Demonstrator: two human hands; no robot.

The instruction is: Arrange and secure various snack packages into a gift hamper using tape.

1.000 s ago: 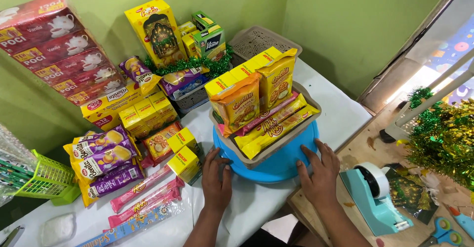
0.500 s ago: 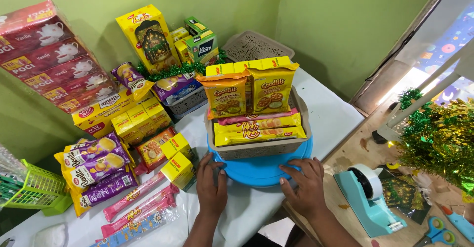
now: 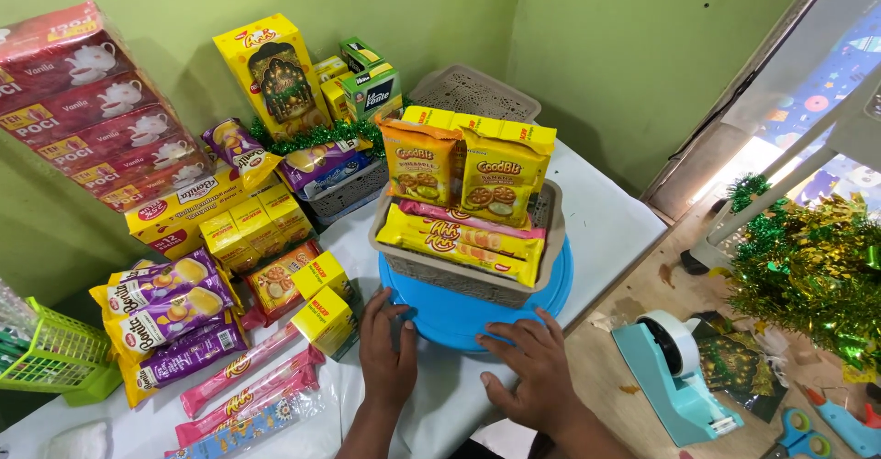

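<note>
Head view, both hands open, left hand (image 3: 387, 353), right hand (image 3: 530, 369), flat against blue tray (image 3: 459, 317)

2 hands (image 3: 387, 353), 1 blue tray (image 3: 459, 317), 1 basket (image 3: 440, 271), 1 tape dispenser (image 3: 674, 376).

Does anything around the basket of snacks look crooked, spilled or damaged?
Nothing is spilled or torn. The grey basket sits off-centre on the blue tray, toward its far side. Both hands, left and right, rest at the tray's near rim.
</note>
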